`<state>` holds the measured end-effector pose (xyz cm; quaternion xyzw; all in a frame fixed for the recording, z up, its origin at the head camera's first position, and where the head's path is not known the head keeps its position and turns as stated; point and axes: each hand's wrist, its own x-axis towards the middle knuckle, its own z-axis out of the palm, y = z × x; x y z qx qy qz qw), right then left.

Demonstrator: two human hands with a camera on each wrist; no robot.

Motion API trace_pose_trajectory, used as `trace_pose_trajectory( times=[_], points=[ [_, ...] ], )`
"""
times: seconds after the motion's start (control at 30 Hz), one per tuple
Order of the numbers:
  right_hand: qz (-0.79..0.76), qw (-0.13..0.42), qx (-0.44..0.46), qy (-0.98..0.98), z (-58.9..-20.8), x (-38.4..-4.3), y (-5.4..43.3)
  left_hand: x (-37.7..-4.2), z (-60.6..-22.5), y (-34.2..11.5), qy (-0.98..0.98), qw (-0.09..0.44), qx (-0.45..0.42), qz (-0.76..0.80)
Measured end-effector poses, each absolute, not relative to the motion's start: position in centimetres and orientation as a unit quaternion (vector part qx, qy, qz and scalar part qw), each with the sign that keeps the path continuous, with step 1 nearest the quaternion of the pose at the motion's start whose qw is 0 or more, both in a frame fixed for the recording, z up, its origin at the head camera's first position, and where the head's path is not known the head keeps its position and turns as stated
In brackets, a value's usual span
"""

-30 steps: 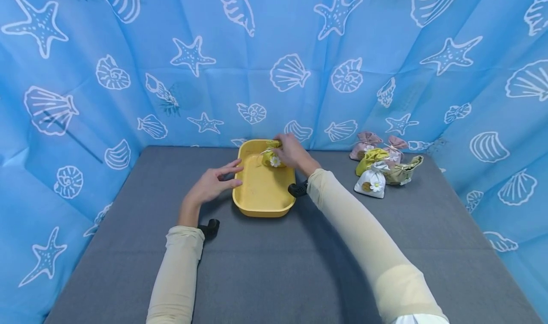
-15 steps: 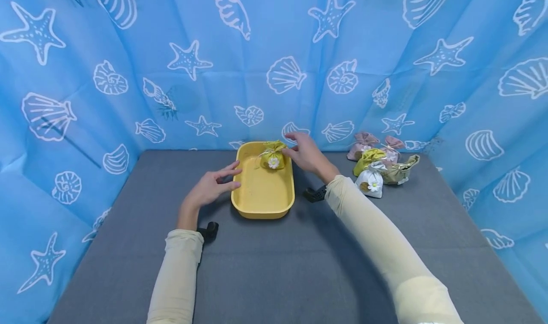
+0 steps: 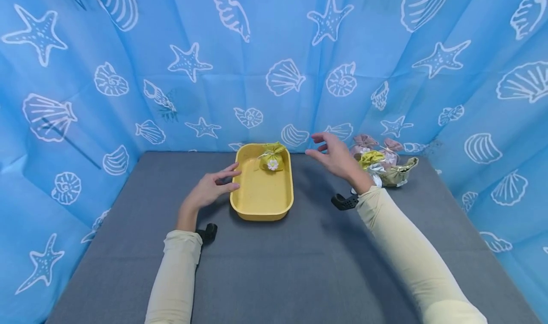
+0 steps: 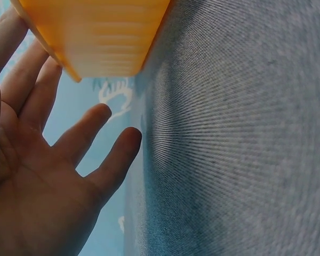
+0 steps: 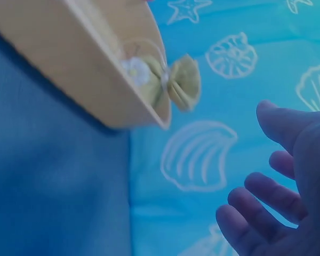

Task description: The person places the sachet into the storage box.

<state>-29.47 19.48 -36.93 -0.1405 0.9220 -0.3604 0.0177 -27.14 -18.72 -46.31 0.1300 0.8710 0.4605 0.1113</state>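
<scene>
A yellow plastic tray (image 3: 261, 195) stands on the grey table, with one yellow-green drawstring pouch (image 3: 272, 158) in its far right corner; a white flower decorates the pouch. My left hand (image 3: 210, 188) is at the tray's left rim, fingers spread and touching it; the left wrist view shows fingertips (image 4: 50, 66) against the yellow wall. To the right of the tray, my right hand (image 3: 336, 157) is in the air with relaxed fingers and holds nothing. In the right wrist view the pouch's gathered top (image 5: 184, 82) sticks up above the rim.
Several small drawstring pouches sit together at the back right: pink (image 3: 391, 150), yellow-green (image 3: 370, 159), olive (image 3: 398, 173) and a white one mostly behind my right wrist. A blue shell-print curtain (image 3: 287, 76) hangs behind and beside the grey table (image 3: 265, 267).
My right hand has let go of the yellow-green pouch, leaving it in the tray, and has moved right towards the other pouches. The left hand has stayed at the tray's rim.
</scene>
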Motion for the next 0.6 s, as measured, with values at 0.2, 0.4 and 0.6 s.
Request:
trace_pose_trajectory(
  times=[0.2, 0.4, 0.6],
  points=[
    [-0.339, -0.021, -0.129, 0.932, -36.1, -28.2, 22.9, -27.2, -46.5, -18.6, 0.873, 0.114, 0.120, 0.458],
    [-0.318, -0.040, -0.110, 0.941, -35.7, -26.9, 26.5, -27.4, -46.6, -18.7, 0.876, 0.112, 0.123, 0.453],
    [-0.292, -0.049, -0.080, 0.952, -36.3, -25.7, 30.0, -27.4, -46.4, -18.8, 0.878, 0.101, 0.137, 0.449]
  ],
)
